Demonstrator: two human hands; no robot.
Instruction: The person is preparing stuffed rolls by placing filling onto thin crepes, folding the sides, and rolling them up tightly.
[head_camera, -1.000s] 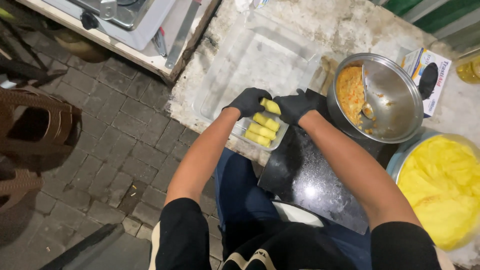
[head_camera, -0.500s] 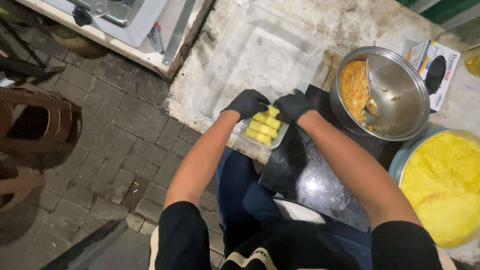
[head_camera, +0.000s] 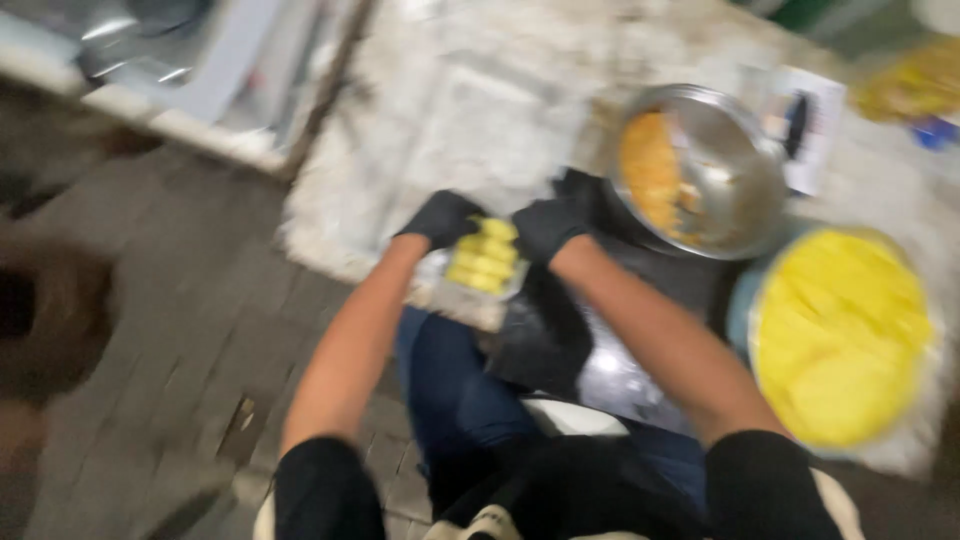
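The picture is blurred by motion. Both my hands wear black gloves. My left hand (head_camera: 440, 217) and my right hand (head_camera: 547, 226) sit on either side of a small clear tray (head_camera: 445, 288) filled with several yellow rolled pieces (head_camera: 484, 256). The tray rests at the near edge of a white stone counter (head_camera: 470, 110). My fingers touch the top of the yellow pieces; the blur hides whether they grip the tray or a piece.
A metal pot (head_camera: 740, 170) with orange filling stands to the right of my hands. A large bowl of yellow sheets (head_camera: 840, 335) sits at the right, a black plastic sheet (head_camera: 560, 330) lies over my lap, and a printed box (head_camera: 805, 125) lies behind the pot.
The camera has swung, so the view is now blurred. My hands stay at the tray of yellow pieces, closing in on its top end.
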